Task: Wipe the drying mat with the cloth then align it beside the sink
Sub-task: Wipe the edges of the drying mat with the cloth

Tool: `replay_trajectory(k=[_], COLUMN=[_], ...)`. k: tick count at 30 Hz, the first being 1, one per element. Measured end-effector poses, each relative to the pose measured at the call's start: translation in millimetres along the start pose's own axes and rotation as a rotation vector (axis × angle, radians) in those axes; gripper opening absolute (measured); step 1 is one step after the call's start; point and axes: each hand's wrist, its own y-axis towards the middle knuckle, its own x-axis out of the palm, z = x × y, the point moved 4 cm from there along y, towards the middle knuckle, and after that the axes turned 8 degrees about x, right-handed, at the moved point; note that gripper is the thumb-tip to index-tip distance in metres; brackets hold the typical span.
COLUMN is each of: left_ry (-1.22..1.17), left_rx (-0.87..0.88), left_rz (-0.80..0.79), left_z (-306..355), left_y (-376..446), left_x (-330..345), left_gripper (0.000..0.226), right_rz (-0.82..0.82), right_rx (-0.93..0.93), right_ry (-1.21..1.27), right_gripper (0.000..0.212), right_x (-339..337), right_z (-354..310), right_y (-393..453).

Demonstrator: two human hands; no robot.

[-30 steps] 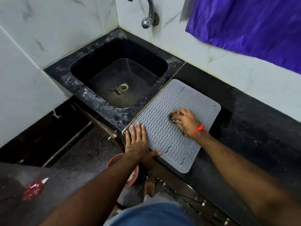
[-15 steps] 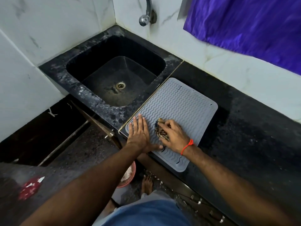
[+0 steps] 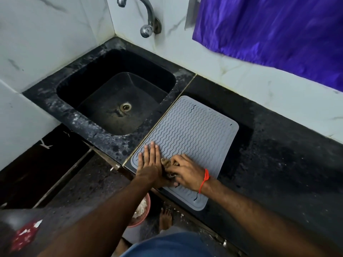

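Observation:
A grey ribbed drying mat (image 3: 193,138) lies flat on the black counter, its left edge along the seam beside the black sink (image 3: 78,115). My left hand (image 3: 150,162) presses flat, fingers spread, on the mat's near left corner. My right hand (image 3: 185,171), with a red thread on the wrist, is closed on a small brownish cloth (image 3: 168,168) bunched against the mat just right of my left hand. Most of the cloth is hidden under my fingers.
A chrome tap (image 3: 146,25) sticks out of the marble wall above the sink. Purple fabric (image 3: 274,30) hangs on the wall at the right. The black counter (image 3: 287,164) stretches right of the mat. Below the edge are a pink bowl (image 3: 143,212) and my bare foot (image 3: 165,217).
My right hand has dragged the cloth from the mat's middle toward its near left part, ending next to my left hand. My left hand stays pressed on the corner.

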Motion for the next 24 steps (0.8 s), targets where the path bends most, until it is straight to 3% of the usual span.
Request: replay_trajectory(k=[16,24], left_ry=[-0.081,-0.068], left_rx=[-0.001,0.004], left_rz=[-0.143,-0.127], left_z=[0.1,-2.2], left_y=[1.5,3.0], left_x=[-10.3,-9.4], left_gripper=[0.161,0.160], right_rz=[0.150,0.196], right_rx=[0.363,0.586], right_ry=[-0.009,-0.020], right_gripper=[0.042,0.037], right_x=[-88.6,-111.0], right_z=[179.9,231.1], right_y=[91.1,128.0])
